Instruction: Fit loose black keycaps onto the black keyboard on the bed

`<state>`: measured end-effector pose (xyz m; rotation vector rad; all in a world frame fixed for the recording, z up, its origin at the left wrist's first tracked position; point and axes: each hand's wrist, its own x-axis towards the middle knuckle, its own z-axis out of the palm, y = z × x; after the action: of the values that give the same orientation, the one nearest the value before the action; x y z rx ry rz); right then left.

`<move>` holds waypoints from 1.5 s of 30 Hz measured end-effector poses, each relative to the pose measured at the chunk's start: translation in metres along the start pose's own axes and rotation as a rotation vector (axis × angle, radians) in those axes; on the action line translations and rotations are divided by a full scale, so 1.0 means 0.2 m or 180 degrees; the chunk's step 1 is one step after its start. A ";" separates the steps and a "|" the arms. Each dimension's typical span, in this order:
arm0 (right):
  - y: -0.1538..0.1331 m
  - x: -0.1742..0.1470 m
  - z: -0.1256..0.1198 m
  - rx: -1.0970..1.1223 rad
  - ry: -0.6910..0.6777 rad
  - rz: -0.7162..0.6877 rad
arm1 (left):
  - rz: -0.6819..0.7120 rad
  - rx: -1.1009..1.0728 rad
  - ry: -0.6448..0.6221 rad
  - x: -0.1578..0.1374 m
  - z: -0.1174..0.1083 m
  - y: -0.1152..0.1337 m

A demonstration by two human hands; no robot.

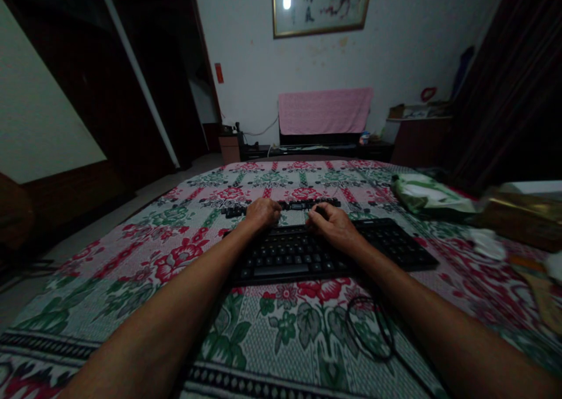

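A black keyboard (281, 253) lies on the flowered cloth in front of me, partly covered by my forearms. Just beyond its far edge runs an uneven row of small loose black keycaps (302, 205). My left hand (263, 213) is closed at the left part of this row, fingers curled down; whatever is in them is hidden. Over the keyboard's far edge, my right hand (331, 223) pinches a small dark piece that looks like a keycap. The keyboard's black cable (373, 352) loops on the cloth below my right forearm.
The patterned cloth (175, 305) covers a wide table. On the right lie a green and white plastic bag (430, 194), a crumpled white tissue (487, 244), a brownish box (522, 217) and a wooden-handled brush-like thing (540, 288). A pink cloth (325, 112) hangs at the far wall.
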<state>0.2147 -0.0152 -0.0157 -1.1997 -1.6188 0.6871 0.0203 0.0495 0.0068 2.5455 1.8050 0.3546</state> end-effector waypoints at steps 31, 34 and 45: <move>-0.18 -0.04 -0.07 -0.0836 -0.1277 -0.0880 | 0.0861 -0.0272 -0.0576 -0.21 -0.13 0.07; -0.20 -0.04 -0.06 -0.1061 -0.1340 -0.1032 | 0.0904 -0.0257 -0.0545 -0.21 -0.13 0.07; -0.19 -0.04 -0.05 -0.0786 -0.0906 -0.0816 | 0.0858 -0.0361 -0.0851 -0.22 -0.18 0.08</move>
<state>0.2110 -0.0376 0.0167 -1.0730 -2.1029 0.5208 0.0156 -0.0027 0.0351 2.6095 1.3202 0.1045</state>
